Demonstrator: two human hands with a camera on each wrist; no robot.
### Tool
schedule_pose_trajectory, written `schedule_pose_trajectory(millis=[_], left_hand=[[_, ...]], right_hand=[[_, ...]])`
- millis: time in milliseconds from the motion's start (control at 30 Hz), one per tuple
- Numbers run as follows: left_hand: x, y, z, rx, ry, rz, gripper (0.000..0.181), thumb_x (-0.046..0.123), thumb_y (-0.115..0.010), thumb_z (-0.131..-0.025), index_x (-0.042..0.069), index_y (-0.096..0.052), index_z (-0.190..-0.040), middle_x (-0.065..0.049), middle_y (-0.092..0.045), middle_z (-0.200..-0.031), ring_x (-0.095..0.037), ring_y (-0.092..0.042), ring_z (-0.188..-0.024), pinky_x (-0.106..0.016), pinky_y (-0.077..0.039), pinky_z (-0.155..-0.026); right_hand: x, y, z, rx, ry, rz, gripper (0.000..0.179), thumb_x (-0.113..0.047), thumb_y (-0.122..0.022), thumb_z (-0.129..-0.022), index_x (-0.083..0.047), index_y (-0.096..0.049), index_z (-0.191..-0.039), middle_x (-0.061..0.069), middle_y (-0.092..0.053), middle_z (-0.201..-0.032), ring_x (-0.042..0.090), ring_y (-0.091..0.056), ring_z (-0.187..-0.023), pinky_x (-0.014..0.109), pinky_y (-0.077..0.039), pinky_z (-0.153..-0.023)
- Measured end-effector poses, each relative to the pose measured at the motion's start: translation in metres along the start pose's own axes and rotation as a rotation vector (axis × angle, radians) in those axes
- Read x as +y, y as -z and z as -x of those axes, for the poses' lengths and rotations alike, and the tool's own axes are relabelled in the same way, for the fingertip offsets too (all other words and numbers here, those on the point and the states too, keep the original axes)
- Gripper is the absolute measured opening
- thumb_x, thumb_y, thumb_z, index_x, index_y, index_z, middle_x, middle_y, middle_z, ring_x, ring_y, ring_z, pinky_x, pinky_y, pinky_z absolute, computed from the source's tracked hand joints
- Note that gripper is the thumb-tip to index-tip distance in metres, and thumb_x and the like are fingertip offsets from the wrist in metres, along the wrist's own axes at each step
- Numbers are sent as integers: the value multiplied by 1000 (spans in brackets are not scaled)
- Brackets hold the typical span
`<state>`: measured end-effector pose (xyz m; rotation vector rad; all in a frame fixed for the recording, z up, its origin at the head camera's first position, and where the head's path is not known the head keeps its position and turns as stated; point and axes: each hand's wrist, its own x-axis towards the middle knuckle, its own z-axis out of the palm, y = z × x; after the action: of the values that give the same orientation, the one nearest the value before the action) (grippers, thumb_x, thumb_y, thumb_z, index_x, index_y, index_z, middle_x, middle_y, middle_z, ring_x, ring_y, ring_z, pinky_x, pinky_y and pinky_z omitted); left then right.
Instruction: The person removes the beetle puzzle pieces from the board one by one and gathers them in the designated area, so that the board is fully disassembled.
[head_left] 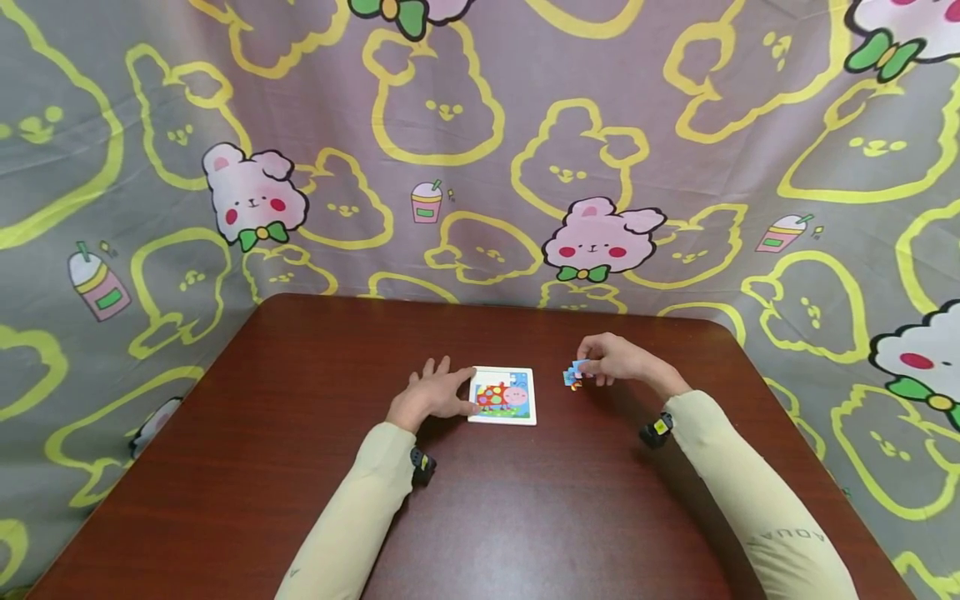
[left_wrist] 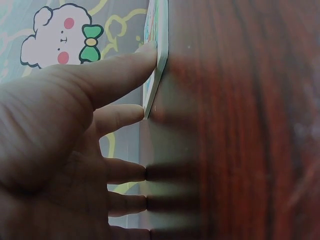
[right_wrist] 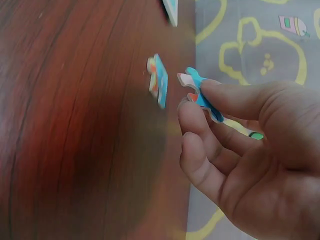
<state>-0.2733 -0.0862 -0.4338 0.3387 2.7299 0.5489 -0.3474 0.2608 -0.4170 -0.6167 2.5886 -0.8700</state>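
Note:
A white-framed jigsaw puzzle board (head_left: 517,421) lies flat on the table, showing a red spotted ladybird with a pink face; a white gap shows along its upper part. My left hand (head_left: 435,394) rests at the board's left side, fingers spread, with the thumb and index fingertip touching the edge. Between thumb and index finger, my right hand (head_left: 617,360) pinches a blue jigsaw piece (right_wrist: 202,95), tilted on edge above the table. Just left of it another blue jigsaw piece (right_wrist: 160,80) with orange and yellow parts lies on the tabletop.
The brown wooden table (head_left: 495,517) ends at a far edge against a curtain (head_left: 480,200) printed with bears and rabbits. A dark wrist camera (head_left: 422,465) sits on the left wrist, and another camera (head_left: 657,429) on the right.

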Motion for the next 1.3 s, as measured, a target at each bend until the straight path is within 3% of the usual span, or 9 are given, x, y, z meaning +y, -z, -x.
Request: schedule_pose_trajectory(millis=[300, 700, 1033, 1300], left_hand=[[2, 0, 1, -3, 9, 4, 74, 46, -66, -91, 28, -33, -154, -21, -9, -164, -46, 0, -151, -64, -7, -119], [1, 0, 0, -2, 11, 8, 74, 45, -67, -91, 28, -33, -154, -21, -9, -164, -46, 0, -151, -64, -8, -119], [0, -2, 0, 6, 5, 5, 73, 46, -66, -91, 28, -34, -154, -21, -9, -164, -46, -1, -151, -64, -8, -119], [0, 0, 0, 8, 8, 16, 73, 45, -66, -91, 28, -33, -154, -21, -9, -164, -46, -1, -151, -64, -8, -119]], right_hand=[[12, 5, 12, 5, -35, 89, 9, -13, -62, -96, -6, -59, -93, 11, -65, -79, 20, -63, -59, 34, -54, -55], [37, 8, 16, -17, -65, 12, 11, -15, -64, -95, -4, -60, -94, 9, -62, -76, 19, -59, -57, 33, -52, -54], [39, 5, 14, 3, -104, 64, 12, -19, -65, -95, -7, -63, -95, 5, -58, -74, 17, -51, -60, 32, -50, -52], [37, 5, 13, -2, -131, 41, 12, -16, -65, -95, -5, -60, -93, 4, -58, -73, 16, -52, -59, 31, -51, -53]])
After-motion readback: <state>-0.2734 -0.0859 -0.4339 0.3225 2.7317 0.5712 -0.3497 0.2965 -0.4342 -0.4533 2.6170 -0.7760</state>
